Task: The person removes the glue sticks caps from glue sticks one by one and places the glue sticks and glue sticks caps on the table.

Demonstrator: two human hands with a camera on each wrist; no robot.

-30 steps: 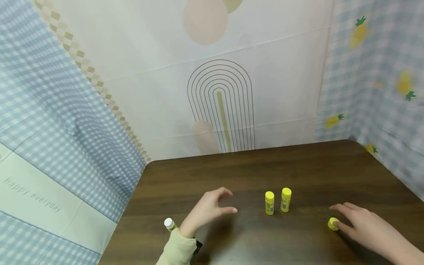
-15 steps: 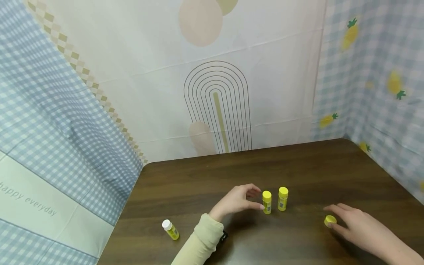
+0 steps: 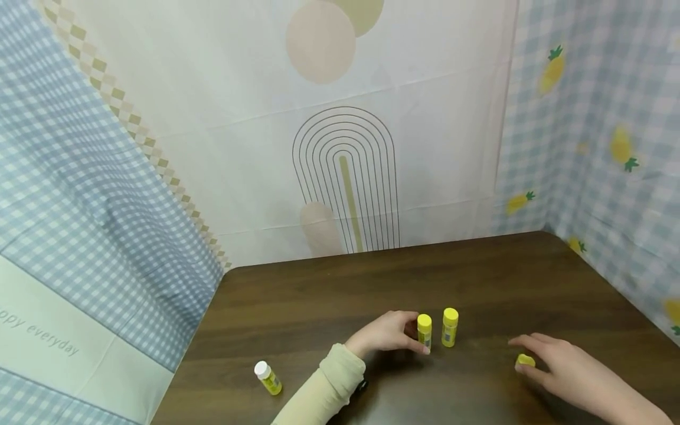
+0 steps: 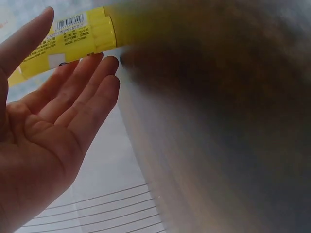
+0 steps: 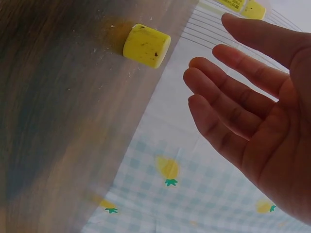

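Note:
Two yellow glue sticks stand upright on the brown table, the left glue stick point(image 3: 424, 323) and the right glue stick point(image 3: 449, 327). Around the left one is my left hand point(image 3: 390, 333), its thumb in front and its fingers behind. In the left wrist view that glue stick point(image 4: 92, 36) lies between the thumb and the loosely extended fingers; whether they touch it cannot be told. My right hand point(image 3: 563, 366) hovers with relaxed fingers beside a short yellow cylinder point(image 3: 526, 359), like a cap. The right wrist view shows this cylinder point(image 5: 146, 46) apart from the fingertips.
A glue stick with a white cap point(image 3: 268, 378) stands at the left on the table point(image 3: 319, 295). Behind the table hangs a pale printed cloth point(image 3: 451, 147), with checked cloth point(image 3: 133, 206) at the left side.
My left hand has moved right, from the open table to around the left yellow glue stick. The white-capped glue stick has come into fuller view. My right hand stays near the short yellow cylinder.

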